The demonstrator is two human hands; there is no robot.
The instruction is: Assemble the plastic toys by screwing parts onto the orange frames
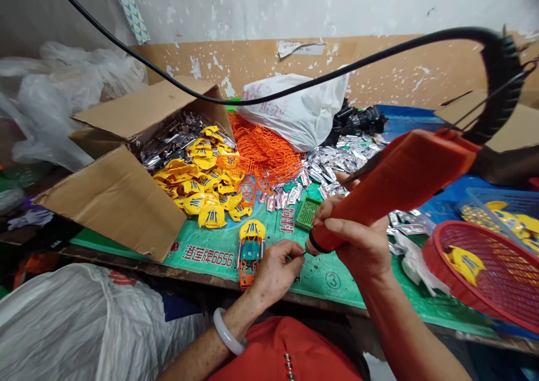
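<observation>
One electric screwdriver (400,187), one toy car (251,252)

Red top (282,350) with metal studs; pale bangle (225,330), possibly jade.

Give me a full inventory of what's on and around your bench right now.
cardboard box: one, brown, open at the bench's left
plastic parts: many, yellow, in the box
plastic frames: a heap, orange, right of the box
foil packets: many, silver, on the bench behind the screwdriver
plastic bag: one, white, at the back
work mat: one, green, on the bench
toy car: one, yellow and orange, on the mat
grid tray: one, green, on the mat
round basket: one, red, at right, holding a yellow part
crate: one, blue, behind the basket
electric screwdriver: one, orange, black cable, in the right hand
bangle: one, white, on the left wrist
left hand: beside the toy car, fingertips at the screwdriver's tip
right hand: gripping the screwdriver
</observation>
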